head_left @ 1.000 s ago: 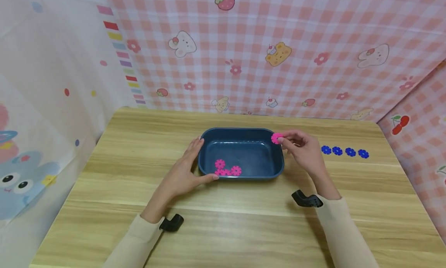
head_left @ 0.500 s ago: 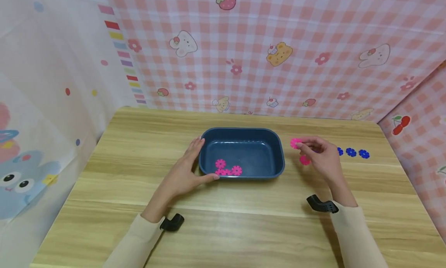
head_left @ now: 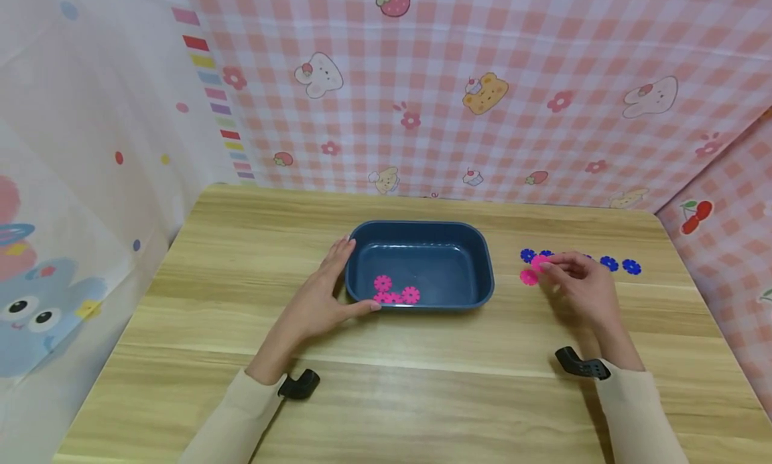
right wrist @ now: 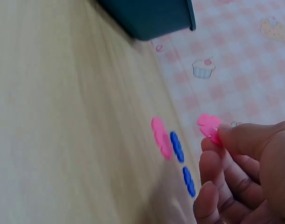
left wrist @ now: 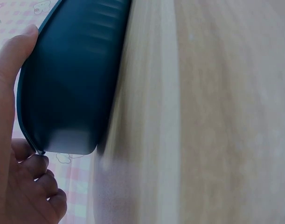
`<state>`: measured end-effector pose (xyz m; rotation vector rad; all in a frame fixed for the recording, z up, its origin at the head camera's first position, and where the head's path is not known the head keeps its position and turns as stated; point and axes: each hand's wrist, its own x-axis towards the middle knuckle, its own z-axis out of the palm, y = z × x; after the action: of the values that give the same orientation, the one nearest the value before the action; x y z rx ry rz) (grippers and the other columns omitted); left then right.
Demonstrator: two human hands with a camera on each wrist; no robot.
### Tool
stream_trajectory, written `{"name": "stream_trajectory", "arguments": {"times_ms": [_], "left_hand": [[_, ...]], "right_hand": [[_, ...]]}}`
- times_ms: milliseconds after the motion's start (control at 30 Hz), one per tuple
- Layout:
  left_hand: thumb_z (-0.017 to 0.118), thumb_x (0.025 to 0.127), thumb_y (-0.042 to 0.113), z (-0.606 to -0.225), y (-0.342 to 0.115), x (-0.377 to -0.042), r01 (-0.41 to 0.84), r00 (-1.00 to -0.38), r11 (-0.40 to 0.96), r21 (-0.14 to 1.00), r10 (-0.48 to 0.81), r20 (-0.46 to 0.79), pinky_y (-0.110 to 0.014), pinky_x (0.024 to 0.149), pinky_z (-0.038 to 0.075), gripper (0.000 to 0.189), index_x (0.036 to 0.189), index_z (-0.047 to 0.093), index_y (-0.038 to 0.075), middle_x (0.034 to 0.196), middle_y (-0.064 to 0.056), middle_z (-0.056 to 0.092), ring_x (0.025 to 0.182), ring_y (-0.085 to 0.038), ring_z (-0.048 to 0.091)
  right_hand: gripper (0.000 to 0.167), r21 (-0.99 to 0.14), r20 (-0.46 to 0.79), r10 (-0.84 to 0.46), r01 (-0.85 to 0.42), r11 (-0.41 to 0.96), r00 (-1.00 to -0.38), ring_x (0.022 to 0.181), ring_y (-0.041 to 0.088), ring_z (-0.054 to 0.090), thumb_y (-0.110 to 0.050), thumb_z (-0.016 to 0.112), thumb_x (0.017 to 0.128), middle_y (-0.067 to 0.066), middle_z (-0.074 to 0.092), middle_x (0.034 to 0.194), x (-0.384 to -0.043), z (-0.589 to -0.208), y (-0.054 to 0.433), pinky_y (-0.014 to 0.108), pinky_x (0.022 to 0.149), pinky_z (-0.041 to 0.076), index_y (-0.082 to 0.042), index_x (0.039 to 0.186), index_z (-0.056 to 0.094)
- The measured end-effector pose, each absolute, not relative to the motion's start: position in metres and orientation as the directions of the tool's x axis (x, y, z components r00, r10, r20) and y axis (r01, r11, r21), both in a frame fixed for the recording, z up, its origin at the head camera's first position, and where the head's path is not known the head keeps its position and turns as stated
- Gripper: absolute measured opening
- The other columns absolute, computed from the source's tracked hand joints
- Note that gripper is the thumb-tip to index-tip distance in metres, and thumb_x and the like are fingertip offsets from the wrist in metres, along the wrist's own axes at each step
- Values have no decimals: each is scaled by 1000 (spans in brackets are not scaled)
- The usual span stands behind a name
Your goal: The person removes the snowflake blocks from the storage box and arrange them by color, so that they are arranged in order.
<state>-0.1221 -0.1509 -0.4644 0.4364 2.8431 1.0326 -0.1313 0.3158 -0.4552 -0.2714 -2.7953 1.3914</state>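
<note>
Thumb and fingers of my left hand (head_left: 315, 303) hold a dark blue rectangular basin (head_left: 422, 308) at its left end and near front rim. Inside the basin several pink flower-shaped discs (head_left: 411, 295) lie near the front left. To the basin's right, my right hand (head_left: 588, 290) pinches another pink flower-shaped disc (right wrist: 209, 125) between thumb and forefinger. Just below that disc in the head view, one more pink disc (head_left: 529, 277) lies on the table. Behind it runs a row of blue flower-shaped discs (head_left: 609, 263), partly covered by my right hand.
A light wood-grain table (head_left: 386, 397) carries everything. Its back edge meets a pink checked cloth (head_left: 434, 82) with cartoon prints. Another cloth (head_left: 120, 95) hangs on the left. Black curved devices (head_left: 299, 384) sit on both wrists.
My right hand has carried its pink disc rightward from above the basin's right rim to over the blue row. The left hand and basin have stayed in place.
</note>
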Motion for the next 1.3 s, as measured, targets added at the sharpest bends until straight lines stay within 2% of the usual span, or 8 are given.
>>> {"name": "stream_trajectory", "arguments": {"times_ms": [233, 367, 567, 733, 1300], "left_hand": [[70, 74, 82, -464, -150, -122, 234, -956, 730, 642, 294, 14, -56, 127, 25, 120, 165, 7, 36, 175, 6, 7, 162, -15, 6], [68, 73, 84, -465, -151, -122, 231, -957, 733, 640, 290, 14, -56, 127, 25, 120, 165, 7, 36, 175, 6, 7, 162, -15, 6], [65, 72, 87, -465, -152, -122, 235, -956, 733, 638, 292, 17, -56, 127, 25, 121, 165, 7, 37, 175, 7, 6, 162, -15, 6], [68, 74, 84, -465, -151, -121, 233, -957, 732, 640, 291, 15, -57, 127, 25, 120, 165, 6, 38, 175, 7, 6, 162, -16, 6], [65, 72, 88, -462, -150, -121, 218, -958, 736, 641, 286, -3, -56, 127, 25, 121, 165, 4, 38, 175, 8, 4, 162, -15, 6]], "right_hand": [[42, -729, -84, 166, 174, 662, -983, 73, 6, 61, -42, 64, 101, -9, 69, 89, -129, -463, 329, 22, 59, 52, -4, 119, 69], [38, -692, -85, 165, 177, 700, -983, 73, 4, 60, -38, 65, 101, 1, 73, 92, -128, -464, 332, 21, 59, 51, -3, 117, 71], [34, -617, -69, 165, 172, 768, -984, 79, 15, 57, -33, 65, 101, 15, 71, 100, -128, -464, 330, 21, 58, 48, -2, 112, 71], [36, -577, -114, 182, 214, 788, -977, 84, 22, 57, -35, 64, 100, 16, 68, 101, -131, -462, 326, 23, 60, 46, -1, 112, 70], [28, -574, -149, 293, 324, 752, -944, 80, 21, 54, -27, 66, 97, 11, 64, 95, -133, -463, 323, 24, 59, 44, -2, 108, 67]]}}
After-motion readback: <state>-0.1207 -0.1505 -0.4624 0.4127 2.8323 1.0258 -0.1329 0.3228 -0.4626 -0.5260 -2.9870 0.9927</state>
